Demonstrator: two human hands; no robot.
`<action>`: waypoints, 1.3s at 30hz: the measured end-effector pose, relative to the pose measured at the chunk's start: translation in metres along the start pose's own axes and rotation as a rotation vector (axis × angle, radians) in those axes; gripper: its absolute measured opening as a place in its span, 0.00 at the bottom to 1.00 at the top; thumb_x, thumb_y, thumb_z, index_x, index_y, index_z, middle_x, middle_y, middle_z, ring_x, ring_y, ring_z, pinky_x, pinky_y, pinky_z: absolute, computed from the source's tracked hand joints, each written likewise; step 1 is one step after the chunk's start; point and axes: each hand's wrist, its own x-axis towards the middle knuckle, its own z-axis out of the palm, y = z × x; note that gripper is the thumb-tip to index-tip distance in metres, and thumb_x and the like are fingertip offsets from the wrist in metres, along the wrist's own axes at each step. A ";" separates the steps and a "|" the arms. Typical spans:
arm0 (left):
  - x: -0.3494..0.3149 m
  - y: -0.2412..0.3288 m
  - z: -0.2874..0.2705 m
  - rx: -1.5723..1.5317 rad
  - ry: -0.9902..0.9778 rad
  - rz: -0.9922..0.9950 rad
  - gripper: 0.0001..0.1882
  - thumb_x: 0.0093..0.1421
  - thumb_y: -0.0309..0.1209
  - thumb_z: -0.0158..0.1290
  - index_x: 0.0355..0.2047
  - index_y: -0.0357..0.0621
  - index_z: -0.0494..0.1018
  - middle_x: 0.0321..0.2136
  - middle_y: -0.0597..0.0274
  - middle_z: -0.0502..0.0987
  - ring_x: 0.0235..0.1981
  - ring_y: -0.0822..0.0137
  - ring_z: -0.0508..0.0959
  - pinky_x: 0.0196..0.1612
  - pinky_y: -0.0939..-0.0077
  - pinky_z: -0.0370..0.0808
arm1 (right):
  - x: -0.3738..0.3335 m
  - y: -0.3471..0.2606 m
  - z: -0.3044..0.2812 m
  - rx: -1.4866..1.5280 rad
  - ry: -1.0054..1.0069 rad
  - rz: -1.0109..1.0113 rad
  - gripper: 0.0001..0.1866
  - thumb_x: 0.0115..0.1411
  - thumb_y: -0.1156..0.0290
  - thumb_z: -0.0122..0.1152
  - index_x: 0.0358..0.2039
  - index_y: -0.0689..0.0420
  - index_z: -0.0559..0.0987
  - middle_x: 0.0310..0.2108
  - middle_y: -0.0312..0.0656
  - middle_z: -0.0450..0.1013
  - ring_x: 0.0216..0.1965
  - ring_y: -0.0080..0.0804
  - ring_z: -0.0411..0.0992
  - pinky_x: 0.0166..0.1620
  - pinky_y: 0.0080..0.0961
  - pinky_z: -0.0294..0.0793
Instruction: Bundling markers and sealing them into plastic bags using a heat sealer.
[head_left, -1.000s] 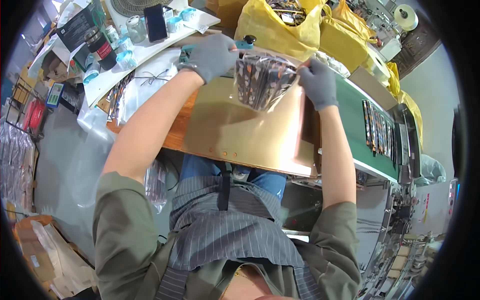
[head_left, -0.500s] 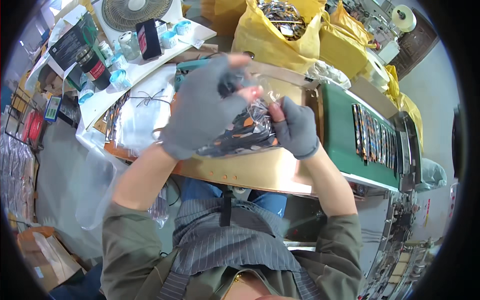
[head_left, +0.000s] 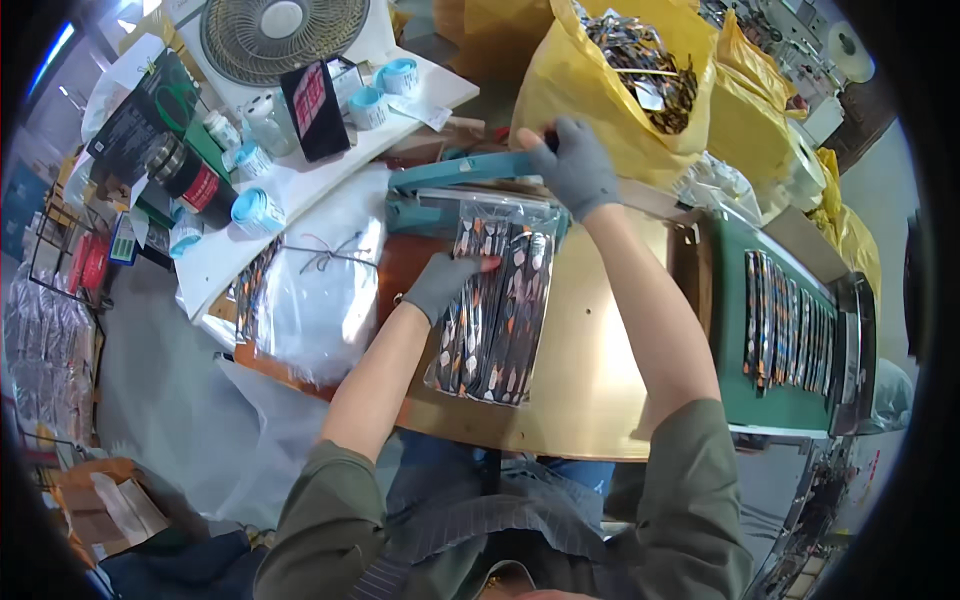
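Note:
A clear plastic bag packed with dark, orange-and-white patterned slim packets lies on the worktable, its top end across the base of a teal hand sealer. My left hand, in a grey fingerless glove, grips the bag's left side with the thumb on top; the other fingers are mostly hidden. The sealer's long teal arm is raised above the bag's mouth. Around the far right end of that arm, my gloved right hand is closed.
Left of the bag lies a stack of clear bags tied with a dark cord. A white shelf holds a phone, a flask and blue rolls. Behind stands a yellow sack. To the right, a green conveyor belt carries a row of packets.
Both hands were bunching the bag's top in the air; now the bag lies flat at the sealer. My right hand has moved to the sealer's arm, and my left hand is lower on the bag.

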 end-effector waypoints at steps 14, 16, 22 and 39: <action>0.042 -0.007 -0.042 0.095 0.088 0.172 0.22 0.48 0.39 0.63 0.39 0.38 0.77 0.35 0.62 0.78 0.35 0.72 0.74 0.41 0.77 0.70 | -0.018 0.060 0.075 -0.283 0.044 0.067 0.11 0.55 0.63 0.51 0.25 0.57 0.75 0.25 0.46 0.73 0.27 0.47 0.73 0.29 0.41 0.72; 0.043 -0.011 -0.039 0.060 0.097 0.206 0.22 0.48 0.39 0.64 0.40 0.37 0.76 0.35 0.62 0.78 0.34 0.72 0.74 0.40 0.75 0.70 | -0.022 0.059 0.076 -0.295 0.047 0.093 0.10 0.55 0.63 0.51 0.26 0.56 0.75 0.26 0.46 0.73 0.27 0.46 0.73 0.28 0.42 0.72; 0.042 -0.008 -0.039 0.085 0.104 0.216 0.22 0.48 0.36 0.64 0.40 0.36 0.76 0.35 0.62 0.78 0.35 0.72 0.75 0.41 0.75 0.71 | -0.025 0.062 0.076 -0.257 0.099 0.119 0.13 0.54 0.60 0.54 0.22 0.56 0.72 0.27 0.47 0.72 0.27 0.49 0.72 0.29 0.41 0.72; -0.085 -0.136 -0.009 0.159 0.237 0.668 0.18 0.46 0.31 0.65 0.37 0.39 0.75 0.31 0.64 0.79 0.32 0.74 0.77 0.34 0.78 0.74 | -0.293 -0.017 0.106 1.140 -0.125 0.454 0.32 0.45 0.63 0.72 0.47 0.62 0.68 0.37 0.41 0.74 0.39 0.30 0.73 0.44 0.26 0.72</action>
